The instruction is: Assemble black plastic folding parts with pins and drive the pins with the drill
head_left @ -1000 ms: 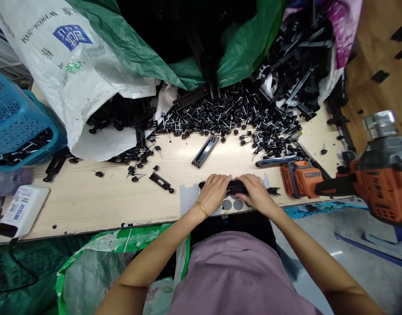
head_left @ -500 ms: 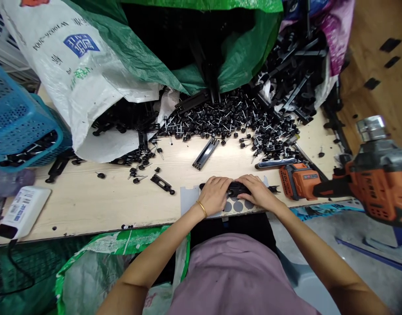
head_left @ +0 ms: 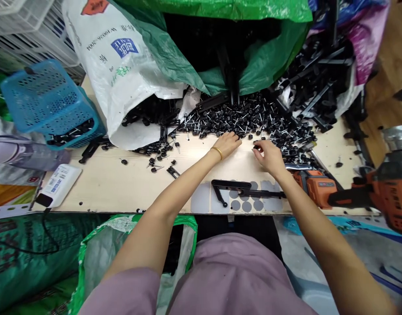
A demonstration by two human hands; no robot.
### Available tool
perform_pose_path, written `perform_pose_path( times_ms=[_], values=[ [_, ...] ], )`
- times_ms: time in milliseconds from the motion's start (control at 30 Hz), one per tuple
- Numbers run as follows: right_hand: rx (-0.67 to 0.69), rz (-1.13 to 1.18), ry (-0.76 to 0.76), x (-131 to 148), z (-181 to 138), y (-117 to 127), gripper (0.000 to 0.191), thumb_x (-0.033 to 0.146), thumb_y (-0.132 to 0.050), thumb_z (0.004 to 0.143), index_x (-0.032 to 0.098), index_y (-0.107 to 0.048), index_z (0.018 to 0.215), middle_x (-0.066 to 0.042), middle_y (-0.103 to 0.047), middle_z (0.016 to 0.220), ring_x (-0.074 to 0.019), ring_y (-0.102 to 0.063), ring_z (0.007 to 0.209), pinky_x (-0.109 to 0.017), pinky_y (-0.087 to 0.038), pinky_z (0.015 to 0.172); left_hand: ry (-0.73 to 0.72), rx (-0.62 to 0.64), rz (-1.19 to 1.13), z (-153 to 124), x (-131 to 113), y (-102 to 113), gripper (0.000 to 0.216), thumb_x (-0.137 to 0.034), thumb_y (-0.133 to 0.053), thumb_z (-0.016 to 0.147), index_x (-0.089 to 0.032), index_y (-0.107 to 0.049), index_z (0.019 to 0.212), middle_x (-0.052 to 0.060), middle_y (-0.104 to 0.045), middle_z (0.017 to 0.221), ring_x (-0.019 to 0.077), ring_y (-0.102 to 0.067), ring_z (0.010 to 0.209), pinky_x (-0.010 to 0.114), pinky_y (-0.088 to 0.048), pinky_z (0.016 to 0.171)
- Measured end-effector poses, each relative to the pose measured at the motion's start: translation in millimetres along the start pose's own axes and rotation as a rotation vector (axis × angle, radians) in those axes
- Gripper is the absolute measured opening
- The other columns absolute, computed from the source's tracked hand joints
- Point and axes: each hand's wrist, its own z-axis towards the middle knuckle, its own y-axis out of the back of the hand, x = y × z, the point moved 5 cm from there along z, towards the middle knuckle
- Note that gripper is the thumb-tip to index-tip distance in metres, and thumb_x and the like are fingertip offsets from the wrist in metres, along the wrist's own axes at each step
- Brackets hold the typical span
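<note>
Both my arms reach across the wooden bench (head_left: 122, 188) to a heap of small black-headed screws (head_left: 243, 116). My left hand (head_left: 227, 143), with a gold bangle on its wrist, rests at the heap's near edge. Its fingers are curled down over something I cannot make out. My right hand (head_left: 269, 155) is beside it and pinches a small black screw (head_left: 256, 148) at its fingertips. Nearer to me, a long black plastic bracket (head_left: 243, 189) lies untouched on a grey plate with round holes (head_left: 201, 202).
An orange cordless drill (head_left: 389, 194) and an orange battery pack (head_left: 317, 186) lie at the right. A blue basket (head_left: 46, 98) and a white box (head_left: 58, 186) are at the left. White and green sacks (head_left: 128, 65) and long black parts (head_left: 319, 87) fill the back.
Both hands have let go of the black bracket on the grey plate and reached forward to the screw heap. The camera has shifted, so the bench sits further right in view.
</note>
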Motion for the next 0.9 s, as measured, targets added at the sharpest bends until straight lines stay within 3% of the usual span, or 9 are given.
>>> perform_pose_path(
  times_ms=[67,167,300,433,600,733,900],
  values=[
    [-0.081,0.316,-0.122,3,-22,14,0.024,0.032,-0.054,0.085,0.017,-0.059,0.103,-0.006,-0.064,0.086,-0.0173,-0.059,0.073,-0.032,-0.047,0.073,0.028,-0.038,-0.011,-6,2,0,0.017,-0.018,-0.045,0.089,-0.012,-0.06,0.096,0.013,-0.062,0.093,0.0256,-0.049,0.094,0.038,-0.033,0.082],
    [-0.064,0.749,-0.297,12,-60,18,0.026,0.037,-0.056,0.085,0.018,-0.057,0.102,-0.003,-0.064,0.08,-0.0149,-0.061,0.069,-0.03,-0.05,0.067,0.105,-0.066,-0.053,-10,6,-2,0.016,-0.022,-0.054,0.085,-0.013,-0.057,0.097,0.012,-0.063,0.093,0.0253,-0.049,0.092,0.037,-0.032,0.082],
    [-0.086,0.941,-0.444,21,-102,1,0.025,0.036,-0.059,0.083,0.018,-0.055,0.1,-0.003,-0.064,0.08,-0.0141,-0.063,0.071,-0.031,-0.052,0.07,0.2,-0.136,-0.171,-8,8,1,0.021,-0.018,-0.059,0.081,-0.015,-0.056,0.101,0.008,-0.063,0.092,0.0239,-0.05,0.091,0.036,-0.032,0.085],
    [-0.137,0.82,-0.421,21,-121,-14,0.025,0.036,-0.058,0.084,0.019,-0.052,0.101,-0.004,-0.065,0.084,-0.0149,-0.065,0.073,-0.032,-0.053,0.071,0.243,-0.288,-0.499,-26,5,23,0.013,-0.023,-0.063,0.08,-0.017,-0.061,0.092,0.004,-0.062,0.085,0.0194,-0.053,0.085,0.032,-0.038,0.081],
    [-0.092,0.319,-0.026,40,-127,-2,0.02,0.026,-0.056,0.086,0.02,-0.058,0.106,-0.007,-0.065,0.093,-0.0178,-0.062,0.086,-0.035,-0.051,0.08,0.412,-0.44,-0.916,-99,-6,51,0.018,-0.03,-0.059,0.084,-0.02,-0.067,0.096,0.003,-0.058,0.085,0.0137,-0.057,0.079,0.027,-0.048,0.075],
    [-0.072,0.217,0.19,51,-128,-2,0.024,0.018,-0.052,0.088,0.021,-0.058,0.111,-0.009,-0.064,0.104,-0.0192,-0.059,0.096,-0.036,-0.051,0.084,0.592,-0.431,-1.11,-158,-23,49,0.019,-0.031,-0.061,0.082,-0.019,-0.068,0.096,0.004,-0.057,0.091,0.0136,-0.059,0.082,0.027,-0.053,0.074],
    [-0.083,0.176,0.189,45,-125,-9,0.026,0.018,-0.054,0.087,0.021,-0.059,0.112,-0.006,-0.067,0.094,-0.0189,-0.06,0.087,-0.034,-0.051,0.078,0.712,-0.428,-1.123,-190,-38,33,0.017,-0.031,-0.061,0.081,-0.019,-0.069,0.091,0.005,-0.058,0.092,0.0138,-0.061,0.081,0.027,-0.057,0.07]
  ],
)
